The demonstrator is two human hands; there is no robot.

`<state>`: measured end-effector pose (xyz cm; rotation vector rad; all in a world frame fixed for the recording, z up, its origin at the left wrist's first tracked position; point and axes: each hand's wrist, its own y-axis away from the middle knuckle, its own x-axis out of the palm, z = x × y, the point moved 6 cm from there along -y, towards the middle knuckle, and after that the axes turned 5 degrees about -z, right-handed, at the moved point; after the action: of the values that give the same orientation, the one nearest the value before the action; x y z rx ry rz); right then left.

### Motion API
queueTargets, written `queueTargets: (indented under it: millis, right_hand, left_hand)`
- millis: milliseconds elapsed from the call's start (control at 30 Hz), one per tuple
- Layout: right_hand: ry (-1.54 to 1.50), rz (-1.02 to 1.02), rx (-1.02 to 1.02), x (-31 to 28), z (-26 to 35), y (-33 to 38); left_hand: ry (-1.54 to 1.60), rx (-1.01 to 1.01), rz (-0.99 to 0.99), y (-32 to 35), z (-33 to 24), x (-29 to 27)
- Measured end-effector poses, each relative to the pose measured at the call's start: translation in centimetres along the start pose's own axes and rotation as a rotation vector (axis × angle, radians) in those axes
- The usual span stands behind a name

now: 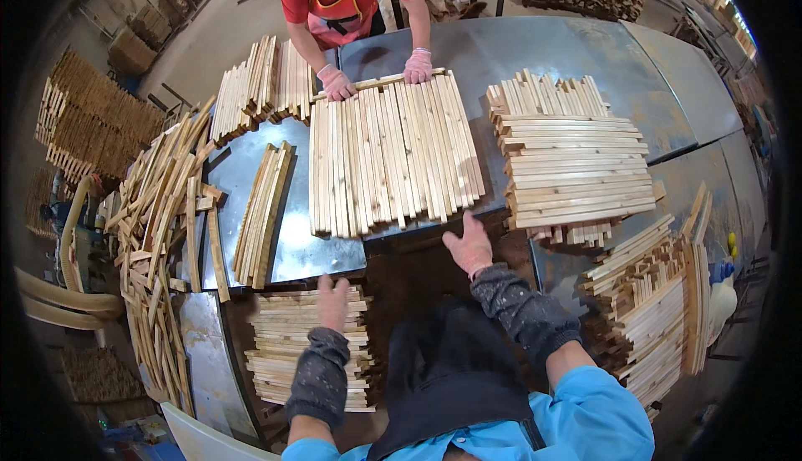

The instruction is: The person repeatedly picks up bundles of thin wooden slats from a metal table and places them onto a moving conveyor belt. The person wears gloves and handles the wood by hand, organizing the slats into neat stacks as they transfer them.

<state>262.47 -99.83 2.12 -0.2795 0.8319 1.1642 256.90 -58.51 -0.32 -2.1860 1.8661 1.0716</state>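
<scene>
A wide row of pale wooden strips (393, 156) lies side by side on the metal table, its near ends facing me. Just off its near right corner, my right hand (469, 246) is held with the fingers spread and nothing in them. My left hand (332, 302) is over a lower stack of wooden strips (309, 352), fingers stretched out and holding nothing; whether it touches the stack I cannot tell. Across the table a person in a red shirt presses both gloved hands (338, 83) on a crosswise strip (380, 83) at the row's far end.
Layered stacked strips (576, 164) stand on the right of the metal table (468, 52). A few strips (263, 215) lie to the left, beside a tangled heap of offcuts (159, 210). More stacked strips (656, 319) are at lower right. Ridged hoses (71, 298) curve at far left.
</scene>
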Motion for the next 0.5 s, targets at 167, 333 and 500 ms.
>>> queueTargets:
  millis: [167,333,500]
  right_hand:
    - [0.163,-0.198,-0.010,1.4,1.2,-11.5]
    - [0.285,-0.198,0.187,2.5,0.2,-18.7]
    - [0.485,-0.186,0.199,3.3,-3.0,-19.2]
  left_hand:
    - [-0.218,0.041,-0.264,-13.8,-2.2,-3.3]
    - [-0.218,-0.081,-0.089,-23.9,-1.0,-2.5]
    - [-0.448,0.077,-0.031,-24.6,0.4,-0.3]
